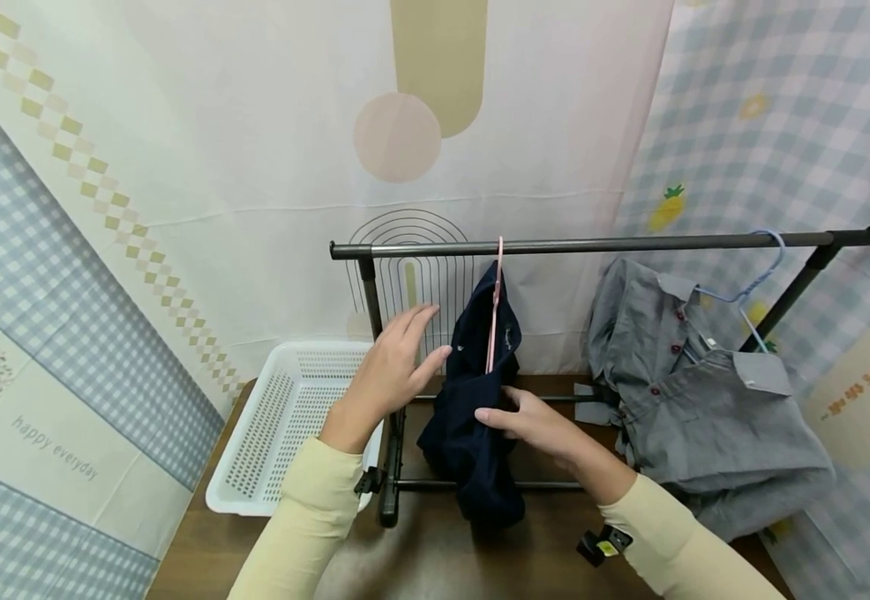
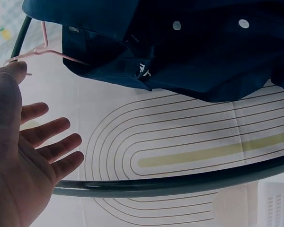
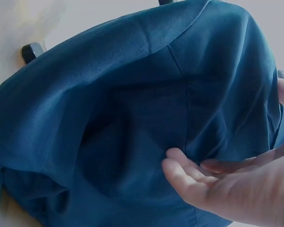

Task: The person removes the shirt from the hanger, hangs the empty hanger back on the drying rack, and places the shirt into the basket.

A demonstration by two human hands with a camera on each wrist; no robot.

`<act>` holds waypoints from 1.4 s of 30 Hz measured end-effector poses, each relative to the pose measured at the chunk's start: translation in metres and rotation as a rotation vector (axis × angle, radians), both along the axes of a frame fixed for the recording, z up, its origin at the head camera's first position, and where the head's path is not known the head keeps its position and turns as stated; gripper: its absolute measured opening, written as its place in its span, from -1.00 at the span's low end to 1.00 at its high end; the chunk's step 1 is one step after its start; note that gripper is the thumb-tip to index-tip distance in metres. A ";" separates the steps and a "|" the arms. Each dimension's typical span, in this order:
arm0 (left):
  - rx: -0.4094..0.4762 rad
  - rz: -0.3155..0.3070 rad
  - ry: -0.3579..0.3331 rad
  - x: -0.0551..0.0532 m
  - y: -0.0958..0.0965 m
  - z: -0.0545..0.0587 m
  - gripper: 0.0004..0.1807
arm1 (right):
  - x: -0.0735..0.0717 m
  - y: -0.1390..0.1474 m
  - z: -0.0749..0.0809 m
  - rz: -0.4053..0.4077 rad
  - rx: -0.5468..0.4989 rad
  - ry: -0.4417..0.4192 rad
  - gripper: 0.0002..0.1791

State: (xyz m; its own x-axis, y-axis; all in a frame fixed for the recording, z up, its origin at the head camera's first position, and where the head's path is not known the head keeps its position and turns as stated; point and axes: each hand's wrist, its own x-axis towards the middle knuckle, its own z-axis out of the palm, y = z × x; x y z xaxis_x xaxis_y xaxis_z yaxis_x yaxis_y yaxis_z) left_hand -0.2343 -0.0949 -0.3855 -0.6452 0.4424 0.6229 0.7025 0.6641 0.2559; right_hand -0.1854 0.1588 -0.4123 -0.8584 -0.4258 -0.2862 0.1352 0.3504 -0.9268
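A navy blue shirt (image 1: 472,408) with white buttons hangs from a pink hanger (image 1: 496,308) hooked over the dark metal rod of a clothes rack (image 1: 435,249). My right hand (image 1: 536,425) holds the shirt's right side, its thumb on the near face and its fingers behind the cloth. In the right wrist view, bent fingers of the right hand (image 3: 227,182) lie against the fabric. To the left of the shirt, my left hand (image 1: 393,362) is raised with its fingers spread and holds nothing. The left wrist view shows the left hand (image 2: 28,142) below the hanger's hook.
A grey garment (image 1: 705,417) with dark red buttons hangs at the rack's right end on a blue hanger (image 1: 767,275). On the wooden table (image 1: 210,554), a white perforated basket (image 1: 277,442) stands left of the rack. Printed cloth (image 1: 255,125) covers the walls behind.
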 end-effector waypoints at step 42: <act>0.272 -0.141 -0.306 -0.025 0.044 0.032 -0.43 | 0.001 0.002 -0.007 0.038 -0.337 -0.116 -0.11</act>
